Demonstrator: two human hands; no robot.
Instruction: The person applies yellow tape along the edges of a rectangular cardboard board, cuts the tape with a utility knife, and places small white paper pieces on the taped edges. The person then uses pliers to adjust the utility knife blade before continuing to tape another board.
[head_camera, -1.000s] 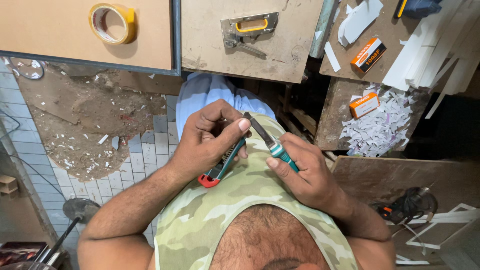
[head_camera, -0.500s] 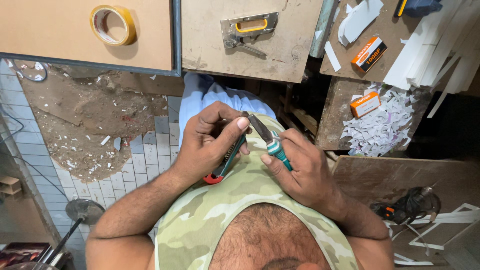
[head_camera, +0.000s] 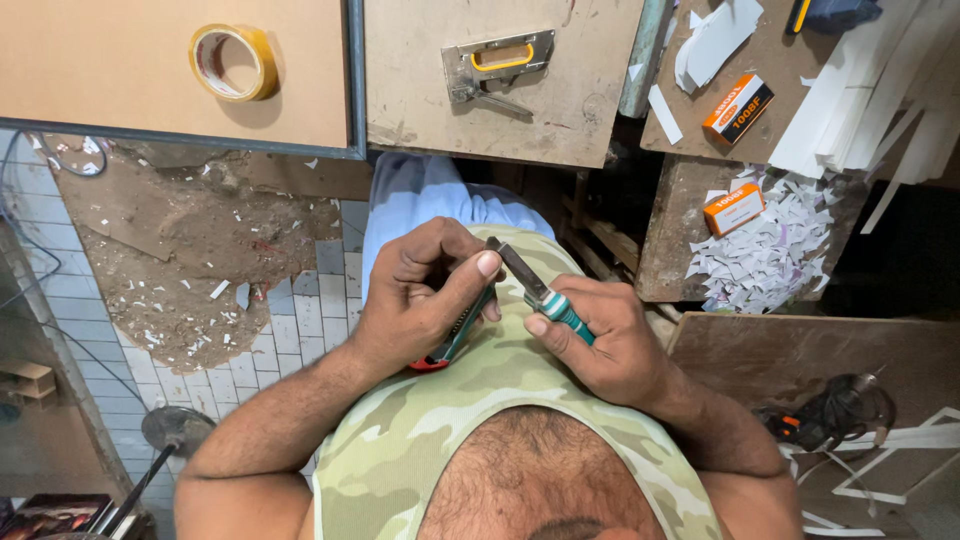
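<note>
Gripping a red-ended cutter (head_camera: 455, 335), left hand (head_camera: 425, 290) meets right hand (head_camera: 605, 345) clamping a green-handled knife (head_camera: 545, 295).

Two small boxes in my view, both on the right. One box (head_camera: 737, 108) lies on the brown desk top (head_camera: 770, 60) at upper right, tilted: oblong cardboard, orange w/ a black band and white end, just beside a white paper strip (head_camera: 664, 113). 2nd box (head_camera: 732, 209) sits lower, on a darker board (head_camera: 680, 230), at the edge of a heap of white paper scraps (head_camera: 775, 255): same oblong shape, orange w/ a white label patch on top. The two are near each other but apart. No signs or screens that I can see.
</note>
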